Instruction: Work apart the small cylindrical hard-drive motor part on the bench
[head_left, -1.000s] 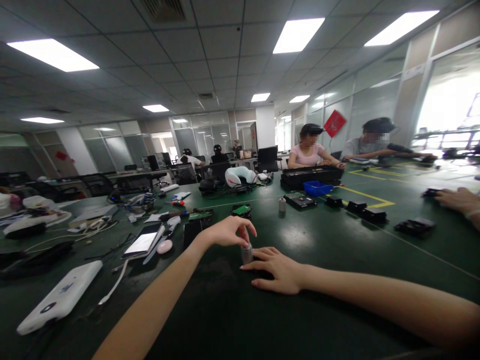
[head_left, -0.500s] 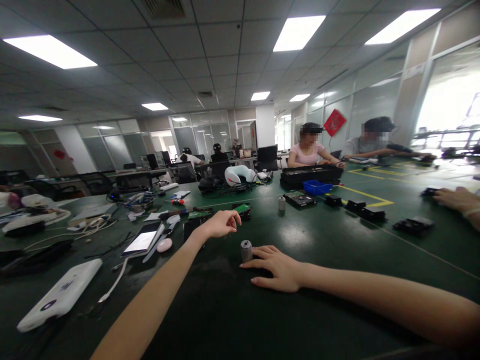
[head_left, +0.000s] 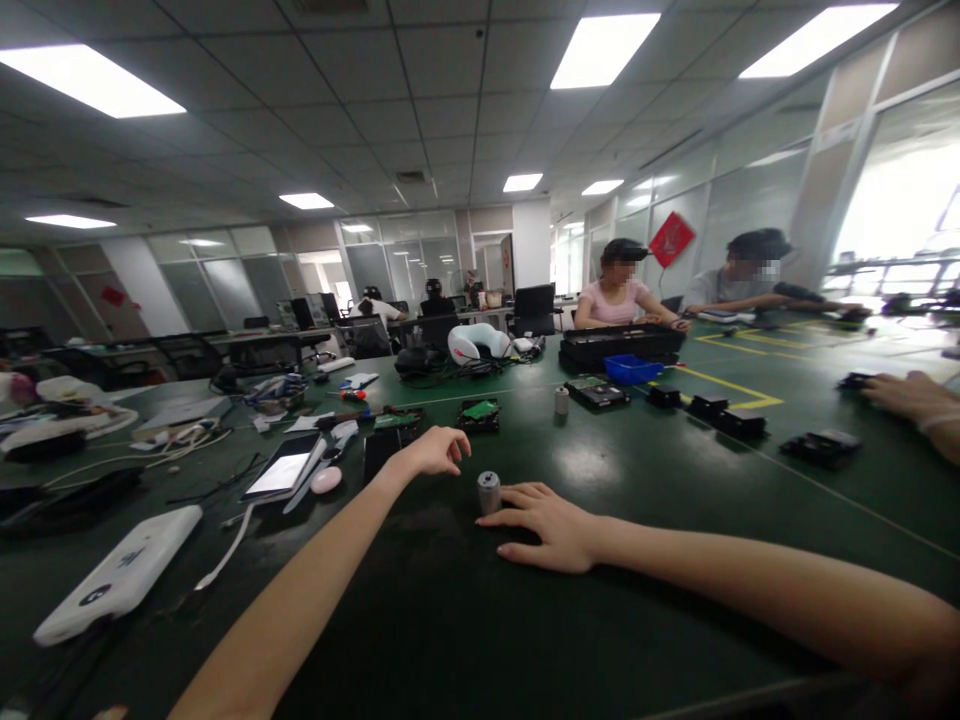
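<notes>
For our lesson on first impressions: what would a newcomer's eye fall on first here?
Probably the person's own hands up close: the right hand lies on the green table with its fingers at a small upright metal cylinder, and the left hand hovers to its left. After that, perhaps the bright blue tray farther back on the right, and the red diamond-shaped decoration on the wall behind.

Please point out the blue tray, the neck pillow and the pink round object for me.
Blue tray [head_left: 631,371]: head view, front wall.
Neck pillow [head_left: 491,340]: head view, curved top.
Pink round object [head_left: 326,480]: head view, upper face.
</notes>
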